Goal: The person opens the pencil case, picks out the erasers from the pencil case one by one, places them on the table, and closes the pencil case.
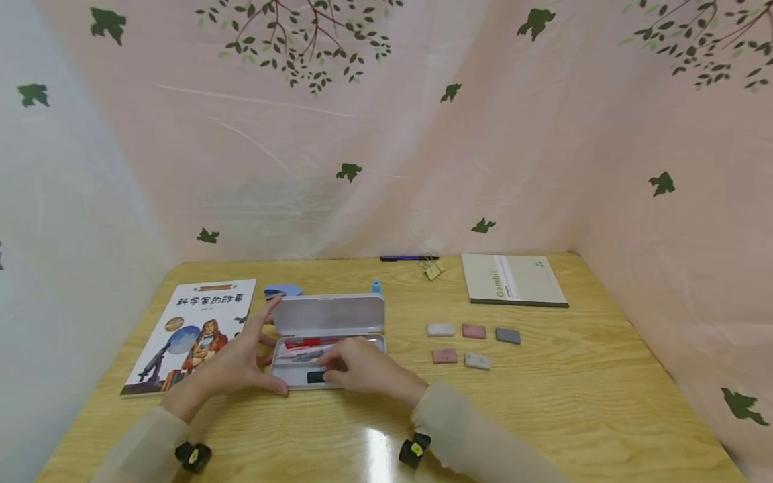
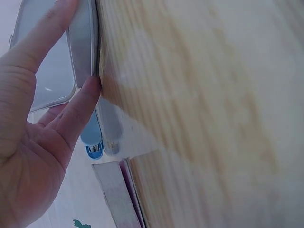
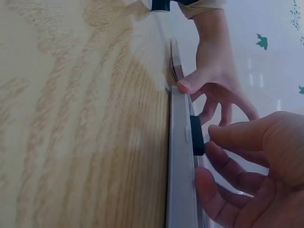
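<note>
Pencil case [image 1: 329,315], grey-white with its lid raised, sits open near the middle of the wooden table [image 1: 543,402], just right of a picture book [image 1: 193,332]. Left hand [image 1: 238,362] braces its left end, fingers spread, index tip on the lid corner and thumb against the tray's front corner. Right hand [image 1: 362,369] rests over the tray's front right part, fingers curled and pinching a small black eraser [image 1: 317,377] at the front edge. Red and grey pens lie inside the tray. Five erasers [image 1: 474,331] lie in two rows to the right, well apart from the case; a notebook [image 1: 513,280] lies behind them.
</note>
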### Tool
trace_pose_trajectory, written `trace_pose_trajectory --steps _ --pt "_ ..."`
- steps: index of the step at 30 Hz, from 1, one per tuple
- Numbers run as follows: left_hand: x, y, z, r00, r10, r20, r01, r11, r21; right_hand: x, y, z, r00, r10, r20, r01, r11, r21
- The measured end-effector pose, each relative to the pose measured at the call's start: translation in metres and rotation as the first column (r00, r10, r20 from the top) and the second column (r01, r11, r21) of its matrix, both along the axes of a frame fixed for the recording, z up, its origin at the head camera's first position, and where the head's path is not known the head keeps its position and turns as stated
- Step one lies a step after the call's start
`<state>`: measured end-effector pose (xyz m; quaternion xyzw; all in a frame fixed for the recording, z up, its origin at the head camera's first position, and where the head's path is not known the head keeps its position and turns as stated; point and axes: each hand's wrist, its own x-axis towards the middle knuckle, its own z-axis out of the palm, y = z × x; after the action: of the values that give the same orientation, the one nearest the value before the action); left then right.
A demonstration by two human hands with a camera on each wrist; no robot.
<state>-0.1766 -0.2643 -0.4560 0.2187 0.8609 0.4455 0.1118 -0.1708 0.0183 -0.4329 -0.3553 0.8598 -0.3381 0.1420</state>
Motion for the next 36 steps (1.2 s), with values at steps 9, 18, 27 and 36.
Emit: trace_pose_trajectory --steps 9,18,27,36 --pt "0.0 0.0 -0.001 1.0 0.001 0.012 -0.001 1.0 0.002 -0.001 -0.004 -0.007 1.0 0.008 -0.025 -0.007 0.999 0.039" --pt "0.0 0.001 -0.001 1.0 0.003 0.004 -0.003 1.0 -0.006 -0.002 -0.003 -0.008 0.999 -0.014 0.03 0.015 0.999 -0.038" --pt "0.0 0.0 0.001 1.0 0.004 -0.002 -0.004 1.0 -0.007 -0.011 0.029 0.01 0.966 0.057 0.25 -0.008 0.981 -0.193" --pt "0.001 0.0 0.001 1.0 -0.004 -0.005 0.004 1.0 0.011 -0.023 0.1 0.02 0.86 0.17 0.482 -0.055 0.968 -0.243"
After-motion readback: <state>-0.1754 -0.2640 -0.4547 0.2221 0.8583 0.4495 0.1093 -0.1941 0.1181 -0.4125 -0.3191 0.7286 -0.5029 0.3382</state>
